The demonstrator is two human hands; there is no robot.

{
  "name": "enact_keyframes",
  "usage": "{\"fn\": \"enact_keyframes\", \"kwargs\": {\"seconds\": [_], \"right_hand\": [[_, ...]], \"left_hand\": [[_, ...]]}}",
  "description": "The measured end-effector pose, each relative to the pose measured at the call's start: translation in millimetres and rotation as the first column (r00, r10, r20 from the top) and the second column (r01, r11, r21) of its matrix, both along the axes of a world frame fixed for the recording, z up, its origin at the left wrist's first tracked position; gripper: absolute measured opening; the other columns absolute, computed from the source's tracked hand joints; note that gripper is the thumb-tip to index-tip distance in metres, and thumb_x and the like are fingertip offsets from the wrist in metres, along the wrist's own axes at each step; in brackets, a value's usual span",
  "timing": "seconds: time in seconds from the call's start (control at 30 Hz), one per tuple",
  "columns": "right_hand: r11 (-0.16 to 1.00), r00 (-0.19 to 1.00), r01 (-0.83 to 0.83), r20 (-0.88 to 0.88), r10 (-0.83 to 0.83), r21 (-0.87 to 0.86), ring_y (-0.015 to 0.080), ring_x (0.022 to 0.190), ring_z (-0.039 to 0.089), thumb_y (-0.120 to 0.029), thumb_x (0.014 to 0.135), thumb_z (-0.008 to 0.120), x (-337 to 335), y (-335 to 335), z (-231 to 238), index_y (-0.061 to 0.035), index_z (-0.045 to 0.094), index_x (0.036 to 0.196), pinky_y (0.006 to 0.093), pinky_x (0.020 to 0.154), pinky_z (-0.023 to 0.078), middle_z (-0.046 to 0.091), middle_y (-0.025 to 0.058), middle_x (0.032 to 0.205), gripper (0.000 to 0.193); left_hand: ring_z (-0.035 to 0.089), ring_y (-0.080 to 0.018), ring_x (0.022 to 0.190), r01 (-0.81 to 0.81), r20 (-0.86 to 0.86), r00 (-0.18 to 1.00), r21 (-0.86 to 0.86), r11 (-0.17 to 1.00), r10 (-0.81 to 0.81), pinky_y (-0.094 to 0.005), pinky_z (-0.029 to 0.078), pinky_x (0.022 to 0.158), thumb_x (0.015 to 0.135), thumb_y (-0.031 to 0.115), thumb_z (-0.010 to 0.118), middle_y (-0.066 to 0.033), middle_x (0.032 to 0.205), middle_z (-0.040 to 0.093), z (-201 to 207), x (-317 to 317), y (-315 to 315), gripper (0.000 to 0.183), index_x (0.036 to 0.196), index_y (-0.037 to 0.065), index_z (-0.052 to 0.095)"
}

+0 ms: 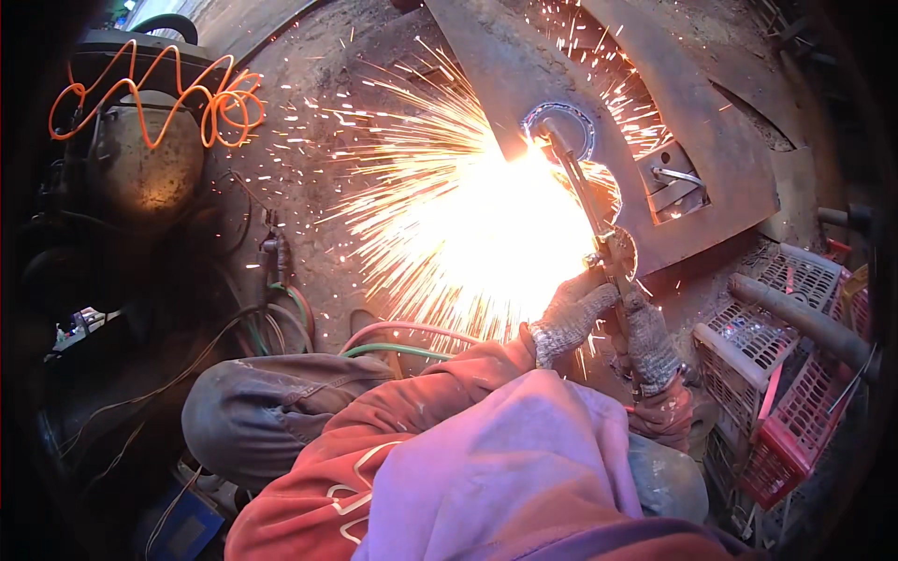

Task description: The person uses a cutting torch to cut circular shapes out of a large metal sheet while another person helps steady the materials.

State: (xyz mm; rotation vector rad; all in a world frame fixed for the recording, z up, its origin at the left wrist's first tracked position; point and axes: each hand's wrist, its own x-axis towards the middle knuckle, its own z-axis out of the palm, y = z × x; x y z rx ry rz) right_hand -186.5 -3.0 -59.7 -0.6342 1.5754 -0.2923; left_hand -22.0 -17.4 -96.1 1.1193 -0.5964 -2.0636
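A gas cutting torch (582, 192) slants up and to the left from my hands, its head at a round cut in a thick steel plate (687, 107). Inside the glowing ring of that cut sits a disc (567, 129). Lower along the plate's edge, scalloped hollows show. My left hand (572, 316), in a grey knit glove, is closed round the torch near its valves. Also gloved, my right hand (649, 338) grips the handle just to the right and below. White glare and a broad spray of sparks (421, 196) hide the plate's left edge.
Red and pink hoses (412, 327) and a green hose (398, 349) run beside my left knee. An orange coiled hose (154, 103) hangs by a rusty rounded tank (150, 164). Plastic baskets (781, 430) and a metal bar (800, 320) lie at right.
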Motion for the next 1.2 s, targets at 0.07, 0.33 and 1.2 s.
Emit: {"fn": "enact_keyframes", "kwargs": {"seconds": [0.07,0.33,1.2], "right_hand": [[0.851,0.919,-0.395,-0.174,0.355,-0.347,0.0283,0.066,0.063,-0.033,0.1,0.047,-25,14,-35,-0.0009,0.066,0.101,0.037,0.061,0.05,0.065,0.011,0.074,0.038],[0.964,0.992,-0.12,0.005,0.125,-0.238,0.015,0.049,0.049,-0.05,0.098,0.044,-3,5,-7,-0.0061,0.065,0.096,0.0287,0.044,0.038,0.057,0.0025,0.065,0.049],[0.995,0.997,0.016,0.074,-0.009,-0.099,0.0087,0.045,0.048,-0.061,0.095,0.048,-7,11,-5,-0.0075,0.067,0.095,0.0244,0.037,0.036,0.057,-0.0003,0.064,0.056]], "left_hand": [[0.065,-0.0179,0.081,-0.039,-0.138,0.99,0.034,0.999,0.043,-0.0322,0.054,0.074,0.096,0.02,0.059,-0.0097,0.095,0.068,0,-4,2,0.027,0.113,-0.001,0.064],[0.064,-0.0168,0.088,0.027,-0.029,0.999,-0.091,0.996,-0.03,-0.031,0.053,0.079,0.096,0.021,0.059,-0.0083,0.1,0.068,-6,3,2,0.03,0.118,0.0,0.063],[0.066,-0.0183,0.085,0.027,-0.176,0.984,0.041,0.999,-0.02,-0.0319,0.054,0.076,0.097,0.02,0.058,-0.0085,0.097,0.068,-8,-6,8,0.031,0.119,-0.001,0.06]]}}
